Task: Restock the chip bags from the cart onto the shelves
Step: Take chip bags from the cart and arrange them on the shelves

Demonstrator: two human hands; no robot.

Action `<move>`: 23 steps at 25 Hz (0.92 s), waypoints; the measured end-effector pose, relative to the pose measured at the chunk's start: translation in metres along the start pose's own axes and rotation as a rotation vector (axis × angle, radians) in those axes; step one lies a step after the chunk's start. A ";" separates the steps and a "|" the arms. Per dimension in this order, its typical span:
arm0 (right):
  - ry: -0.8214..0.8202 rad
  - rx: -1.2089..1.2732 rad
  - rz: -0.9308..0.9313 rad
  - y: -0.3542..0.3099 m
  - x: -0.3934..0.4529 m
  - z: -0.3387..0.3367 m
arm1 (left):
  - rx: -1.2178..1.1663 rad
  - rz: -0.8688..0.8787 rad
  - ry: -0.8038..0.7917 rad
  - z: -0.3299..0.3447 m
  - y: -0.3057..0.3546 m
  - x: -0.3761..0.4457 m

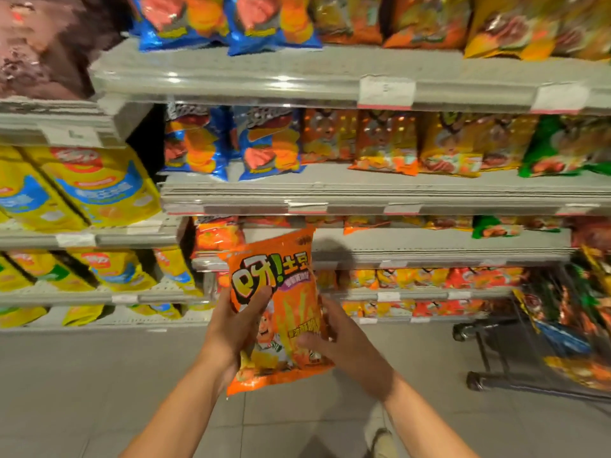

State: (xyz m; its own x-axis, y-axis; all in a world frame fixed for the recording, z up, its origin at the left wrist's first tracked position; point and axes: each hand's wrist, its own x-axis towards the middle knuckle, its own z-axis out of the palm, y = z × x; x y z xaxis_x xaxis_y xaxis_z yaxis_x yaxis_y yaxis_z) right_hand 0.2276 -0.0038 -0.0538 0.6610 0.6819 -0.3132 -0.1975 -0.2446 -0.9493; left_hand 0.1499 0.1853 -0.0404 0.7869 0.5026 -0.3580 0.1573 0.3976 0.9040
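- I have an orange chip bag (281, 312) held up in front of the shelves, off every surface, between both hands.
- Its long axis runs close to vertical, tilted a little: the top seam leans toward the upper right, the bottom seam toward the lower left. The printed face, with big lettering and a cartoon figure, is turned toward me and reads upright.
- My left hand (236, 328) grips the bag's left edge, thumb curled over the front across the lettering, fingers behind it out of sight.
- My right hand (334, 338) grips the right edge lower down, thumb pressed onto the front and fingers wrapped round the side.
- The bag's top corner overlaps the front edge of a grey shelf (429, 249); I cannot tell whether it touches.
- That shelf carries orange bags (216, 236) at its left end, just behind the top left of my bag.
- The shelves above hold blue bags (267, 143) along their left parts, then orange, yellow and green packs toward the right ends.
- A separate bay at left carries yellow bags (89, 186), standing tilted.
- The cart (542, 342) stands at the right edge of view on black wheels, with mixed bags in it.
- The floor (99, 375) is pale grey tile.
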 end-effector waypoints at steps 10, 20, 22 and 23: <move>0.036 0.068 0.194 0.081 0.061 -0.173 | 0.217 -0.255 0.100 0.135 -0.085 0.089; 0.210 0.068 -0.048 0.083 0.277 -0.208 | 0.306 0.052 -0.005 0.134 -0.059 0.308; 0.275 0.014 -0.018 0.084 0.300 -0.207 | 0.296 0.077 -0.017 0.132 -0.060 0.332; 0.284 -0.043 -0.008 0.086 0.307 -0.206 | 0.302 0.078 -0.028 0.131 -0.063 0.338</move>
State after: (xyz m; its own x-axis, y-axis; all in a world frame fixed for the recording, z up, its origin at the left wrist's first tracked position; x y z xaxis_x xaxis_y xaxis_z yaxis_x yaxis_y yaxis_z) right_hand 0.5630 0.0425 -0.2258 0.8400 0.4650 -0.2795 -0.1641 -0.2732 -0.9479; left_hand 0.4843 0.2295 -0.1873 0.8188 0.4997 -0.2824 0.2629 0.1109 0.9584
